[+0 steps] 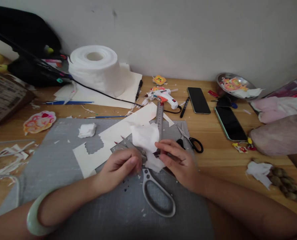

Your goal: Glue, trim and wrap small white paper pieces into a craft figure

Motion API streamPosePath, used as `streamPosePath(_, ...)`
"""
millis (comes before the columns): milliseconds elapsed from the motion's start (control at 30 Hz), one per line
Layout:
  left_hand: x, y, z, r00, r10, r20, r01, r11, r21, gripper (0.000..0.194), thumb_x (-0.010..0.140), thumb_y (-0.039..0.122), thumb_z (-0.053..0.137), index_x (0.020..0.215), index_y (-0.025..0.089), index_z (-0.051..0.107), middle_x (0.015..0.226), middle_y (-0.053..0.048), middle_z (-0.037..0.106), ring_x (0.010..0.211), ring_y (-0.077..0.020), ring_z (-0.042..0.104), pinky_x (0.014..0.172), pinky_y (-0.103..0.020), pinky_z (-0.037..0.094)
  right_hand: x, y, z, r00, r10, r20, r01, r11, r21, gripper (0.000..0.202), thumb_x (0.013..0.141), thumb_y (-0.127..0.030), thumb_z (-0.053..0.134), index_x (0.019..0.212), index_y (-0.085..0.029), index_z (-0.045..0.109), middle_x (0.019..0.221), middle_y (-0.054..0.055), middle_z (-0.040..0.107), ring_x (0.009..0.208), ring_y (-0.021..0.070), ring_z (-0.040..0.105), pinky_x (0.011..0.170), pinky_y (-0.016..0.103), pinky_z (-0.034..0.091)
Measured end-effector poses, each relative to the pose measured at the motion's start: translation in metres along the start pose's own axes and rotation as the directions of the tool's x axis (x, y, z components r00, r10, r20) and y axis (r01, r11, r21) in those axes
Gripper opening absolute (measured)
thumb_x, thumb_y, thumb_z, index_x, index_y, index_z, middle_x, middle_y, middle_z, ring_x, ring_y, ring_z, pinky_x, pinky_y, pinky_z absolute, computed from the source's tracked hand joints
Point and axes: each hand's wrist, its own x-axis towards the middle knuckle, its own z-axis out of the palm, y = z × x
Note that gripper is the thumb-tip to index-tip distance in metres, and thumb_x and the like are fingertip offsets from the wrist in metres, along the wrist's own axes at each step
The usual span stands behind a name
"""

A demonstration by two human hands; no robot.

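Observation:
My right hand [179, 161] is at the right edge of a crumpled white tissue sheet [145, 136], its thumb and fingertips closed around that edge. A small dark bit, too unclear to name, shows between those fingers. On the other side, my left hand [123, 164] is curled, with fingertips tucked in beside the tissue; whatever is in them is hidden. Below the hands lies a pair of large grey-handled scissors [148, 186] on the grey cutting mat [98, 213], its upper part covered. A folded white tissue pad [87, 130] rests on the mat to the left.
Behind the mat are a big white tissue roll [95, 73], a white glue gun [169, 98] and a steel ruler [159, 116]. Black scissors [194, 143], two phones [199, 100] and a metal bowl [219, 80] stand right. Cut paper [88, 160] lies under the tissue.

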Motion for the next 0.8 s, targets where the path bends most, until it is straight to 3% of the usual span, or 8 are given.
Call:
streamPosePath(100, 0.000, -0.001, 0.002, 0.992, -0.126, -0.010, 0.126, 0.992, -0.028, 0.041, 0.088, 0.041, 0.033, 0.062, 0.015, 0.050, 0.055, 0.001, 0.050, 0.048, -0.0089, 0.044, 0.049, -0.021, 0.036, -0.001, 0.000, -0.002, 1.000, -0.004, 0.026, 0.003, 1.000, 0.015, 0.030, 0.083, -0.021, 0.050, 0.111, -0.027, 0.057, 0.108, 0.004, 0.055, 0.102, 0.0135, 0.051, 0.088, 0.028, 0.043)
streamPosePath(233, 0.001, -0.002, 0.008, 0.989, -0.109, -0.097, 0.096, 0.987, -0.125, 0.016, 0.088, 0.030, 0.040, 0.101, 0.021, 0.040, 0.078, 0.000, 0.055, 0.056, -0.0076, 0.048, 0.048, -0.018, 0.037, -0.002, 0.000, -0.004, 0.996, -0.025, 0.081, 0.022, 0.999, 0.048, 0.031, 0.083, -0.020, 0.050, 0.112, -0.028, 0.056, 0.109, 0.003, 0.056, 0.101, 0.0120, 0.052, 0.087, 0.026, 0.044)
streamPosePath(300, 0.000, -0.004, 0.011, 0.991, -0.035, -0.126, 0.023, 0.995, -0.093, 0.035, 0.087, 0.026, 0.043, 0.117, 0.028, 0.025, 0.083, 0.000, 0.053, 0.065, -0.0096, 0.051, 0.053, -0.019, 0.039, 0.000, 0.000, -0.004, 0.992, -0.027, 0.124, 0.018, 0.997, 0.072, 0.030, 0.083, -0.018, 0.050, 0.111, -0.028, 0.057, 0.107, 0.002, 0.057, 0.100, 0.0112, 0.053, 0.086, 0.025, 0.044)
streamPosePath(367, -0.003, -0.006, 0.011, 0.996, 0.019, -0.089, -0.022, 0.999, -0.027, 0.047, 0.086, 0.024, 0.044, 0.123, 0.031, 0.016, 0.086, -0.001, 0.052, 0.071, -0.0114, 0.051, 0.056, -0.020, 0.040, 0.001, 0.000, -0.004, 0.988, -0.028, 0.153, 0.014, 0.996, 0.087, 0.030, 0.083, -0.017, 0.050, 0.110, -0.028, 0.057, 0.107, 0.002, 0.058, 0.100, 0.0107, 0.053, 0.086, 0.024, 0.044)
streamPosePath(467, -0.005, -0.008, 0.010, 1.000, 0.017, -0.005, -0.016, 0.999, 0.047, 0.052, 0.085, 0.024, 0.048, 0.126, 0.033, 0.017, 0.089, -0.001, 0.051, 0.065, -0.0096, 0.048, 0.054, -0.019, 0.039, 0.003, -0.003, -0.004, 0.980, -0.074, 0.187, 0.064, 0.996, 0.060, 0.033, 0.084, -0.014, 0.048, 0.113, -0.026, 0.055, 0.109, 0.002, 0.057, 0.103, 0.0101, 0.052, 0.087, 0.024, 0.043)
streamPosePath(600, -0.005, -0.006, 0.009, 0.997, -0.080, -0.008, 0.080, 0.994, 0.070, 0.050, 0.082, 0.024, 0.053, 0.122, 0.030, 0.024, 0.079, 0.002, 0.048, 0.057, -0.0074, 0.043, 0.050, -0.017, 0.037, 0.003, -0.005, -0.002, 0.955, -0.177, 0.239, 0.194, 0.980, -0.045, 0.035, 0.084, -0.011, 0.045, 0.116, -0.021, 0.052, 0.110, 0.005, 0.057, 0.105, 0.0108, 0.050, 0.090, 0.025, 0.041)
streamPosePath(800, -0.007, -0.006, 0.013, 0.995, -0.088, -0.050, 0.093, 0.990, 0.103, 0.049, 0.080, 0.016, 0.051, 0.119, 0.026, 0.024, 0.088, -0.002, 0.049, 0.074, -0.0119, 0.051, 0.062, -0.021, 0.043, 0.007, -0.005, 0.001, 0.912, -0.278, 0.303, 0.321, 0.942, -0.101, 0.032, 0.083, -0.009, 0.043, 0.112, -0.017, 0.053, 0.103, 0.007, 0.060, 0.098, 0.0129, 0.053, 0.086, 0.030, 0.042)
